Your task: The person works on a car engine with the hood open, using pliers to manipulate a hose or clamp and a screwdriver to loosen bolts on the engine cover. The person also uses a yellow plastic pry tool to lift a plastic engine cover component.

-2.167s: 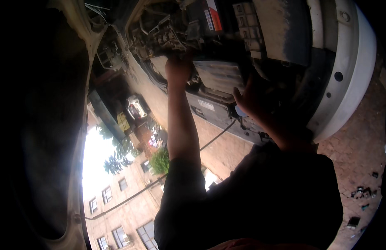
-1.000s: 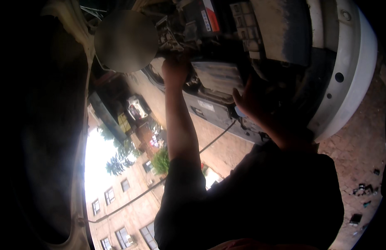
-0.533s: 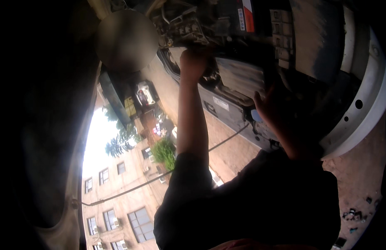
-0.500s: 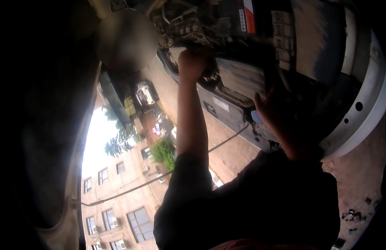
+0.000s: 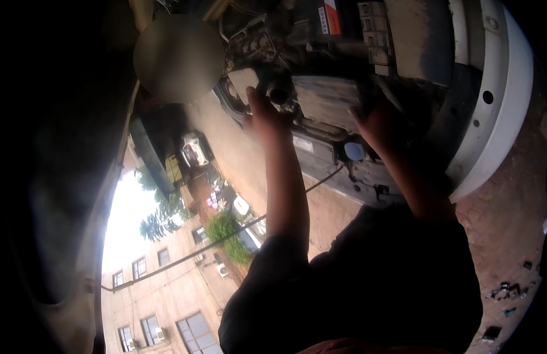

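Observation:
I am leaning over a car's engine bay. My left hand [image 5: 266, 120] is at the left side of the bay, with a finger stretched up against a pale plate [image 5: 244, 80] and the thumb apart. Just right of it gapes the dark round mouth of a duct [image 5: 278, 95]. A dusty, ribbed grey box [image 5: 327, 101], like an air filter housing, lies between my hands. At its right end is my right hand [image 5: 376, 127], its thumb by the box edge and its other fingers lost in shadow. A blue cap [image 5: 355, 151] sits on the near side, below the box.
A thin prop rod [image 5: 244, 228] runs from near the blue cap to the raised hood [image 5: 49, 236]. Behind the box is a battery with a red label [image 5: 331, 19]. The white body edge [image 5: 492, 118] curves along the right; small parts [image 5: 509, 292] lie on the paving.
The view has shifted, so the scene sits slightly further left. My left hand has drawn back toward me, baring the duct mouth and plate. My right hand has moved up along the box's end.

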Demonstrator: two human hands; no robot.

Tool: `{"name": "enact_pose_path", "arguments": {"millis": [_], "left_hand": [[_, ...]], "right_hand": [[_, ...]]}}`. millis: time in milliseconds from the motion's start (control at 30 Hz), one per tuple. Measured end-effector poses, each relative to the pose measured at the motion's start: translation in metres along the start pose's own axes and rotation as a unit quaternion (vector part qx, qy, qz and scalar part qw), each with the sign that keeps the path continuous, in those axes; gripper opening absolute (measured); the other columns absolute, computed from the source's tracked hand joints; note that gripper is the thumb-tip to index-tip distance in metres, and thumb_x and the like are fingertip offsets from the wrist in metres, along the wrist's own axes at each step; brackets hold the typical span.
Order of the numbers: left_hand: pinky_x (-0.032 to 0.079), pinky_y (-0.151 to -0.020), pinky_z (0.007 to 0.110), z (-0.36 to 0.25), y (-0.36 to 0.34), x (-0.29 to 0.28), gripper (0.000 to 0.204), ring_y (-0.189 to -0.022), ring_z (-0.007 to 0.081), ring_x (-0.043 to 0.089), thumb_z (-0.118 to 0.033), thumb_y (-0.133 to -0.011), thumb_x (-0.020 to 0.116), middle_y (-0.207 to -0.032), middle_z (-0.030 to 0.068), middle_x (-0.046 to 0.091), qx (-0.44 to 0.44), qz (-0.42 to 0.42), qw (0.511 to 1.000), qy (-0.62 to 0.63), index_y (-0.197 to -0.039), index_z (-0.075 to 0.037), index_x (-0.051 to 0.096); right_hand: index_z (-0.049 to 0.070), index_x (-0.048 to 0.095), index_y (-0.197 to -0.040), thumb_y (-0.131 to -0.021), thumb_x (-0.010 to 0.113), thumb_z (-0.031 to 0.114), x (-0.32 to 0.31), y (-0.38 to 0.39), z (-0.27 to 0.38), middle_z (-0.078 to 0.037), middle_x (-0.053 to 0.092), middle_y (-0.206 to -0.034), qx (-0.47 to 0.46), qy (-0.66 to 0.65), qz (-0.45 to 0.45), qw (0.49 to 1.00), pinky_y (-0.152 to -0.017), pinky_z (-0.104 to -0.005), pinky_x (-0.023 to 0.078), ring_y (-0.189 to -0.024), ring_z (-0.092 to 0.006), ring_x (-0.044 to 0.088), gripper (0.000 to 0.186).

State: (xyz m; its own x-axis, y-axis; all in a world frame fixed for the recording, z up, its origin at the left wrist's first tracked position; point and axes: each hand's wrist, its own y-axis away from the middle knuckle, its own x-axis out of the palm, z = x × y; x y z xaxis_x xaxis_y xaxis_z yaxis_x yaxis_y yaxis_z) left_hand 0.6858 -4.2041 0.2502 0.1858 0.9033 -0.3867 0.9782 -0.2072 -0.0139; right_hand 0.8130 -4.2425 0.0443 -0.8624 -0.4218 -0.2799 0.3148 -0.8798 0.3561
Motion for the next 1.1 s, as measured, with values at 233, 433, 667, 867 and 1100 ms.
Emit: {"name": "enact_pose_path", "arguments": {"millis": [233,433,667,867,1100], "left_hand": [[0.033,-0.050,0.024,-0.027,0.067,-0.078,0.043,-0.056,0.0094,0.046,-0.042,-0.100,0.058,-0.067,0.0005,0.051,0.027,0.127,0.990,-0.052,-0.087,-0.001,0.060],[0.026,-0.045,0.024,-0.040,0.088,-0.124,0.041,-0.049,0.0058,0.036,-0.042,-0.101,0.057,-0.062,-0.0036,0.042,0.026,0.157,0.986,0.040,-0.084,-0.005,0.057],[0.029,-0.043,0.023,-0.038,0.108,-0.168,0.035,-0.048,0.0079,0.039,-0.039,-0.100,0.061,-0.063,-0.0002,0.049,0.064,0.235,0.966,0.085,-0.083,-0.009,0.055],[0.040,-0.041,0.025,-0.023,0.145,-0.221,0.034,-0.050,0.0095,0.041,-0.036,-0.100,0.062,-0.065,0.0025,0.051,0.069,0.269,0.958,0.072,-0.090,-0.003,0.059],[0.039,-0.042,0.026,-0.015,0.170,-0.279,0.037,-0.050,0.0103,0.042,-0.036,-0.100,0.062,-0.065,0.0027,0.050,0.033,0.234,0.969,0.072,-0.094,0.000,0.059]], "right_hand": [[-0.003,0.060,-0.121,-0.061,0.091,0.043,-0.011,-0.020,-0.002,-0.022,0.064,-0.117,0.017,-0.127,-0.017,0.992,-0.097,-0.0434,0.048,-0.110,-0.0372,0.062,0.082],[-0.002,0.071,-0.098,-0.059,0.091,0.048,-0.013,-0.024,0.000,-0.018,0.073,-0.094,-0.067,-0.222,-0.029,0.972,-0.081,-0.0405,0.055,-0.088,-0.0337,0.070,0.067],[0.003,0.072,-0.100,-0.065,0.090,0.048,-0.016,-0.028,0.002,-0.012,0.074,-0.093,-0.050,-0.213,0.025,0.975,-0.075,-0.0390,0.055,-0.084,-0.0260,0.072,0.061],[0.005,0.073,-0.099,-0.070,0.088,0.044,-0.005,-0.028,0.002,-0.010,0.075,-0.090,-0.102,-0.263,-0.031,0.959,-0.073,-0.0381,0.054,-0.082,-0.0241,0.072,0.051],[-0.004,0.070,-0.105,-0.074,0.077,0.061,-0.012,-0.006,0.012,-0.025,0.072,-0.096,-0.013,0.037,-0.041,0.998,-0.083,-0.0404,0.054,-0.093,-0.0362,0.071,0.072]]}}
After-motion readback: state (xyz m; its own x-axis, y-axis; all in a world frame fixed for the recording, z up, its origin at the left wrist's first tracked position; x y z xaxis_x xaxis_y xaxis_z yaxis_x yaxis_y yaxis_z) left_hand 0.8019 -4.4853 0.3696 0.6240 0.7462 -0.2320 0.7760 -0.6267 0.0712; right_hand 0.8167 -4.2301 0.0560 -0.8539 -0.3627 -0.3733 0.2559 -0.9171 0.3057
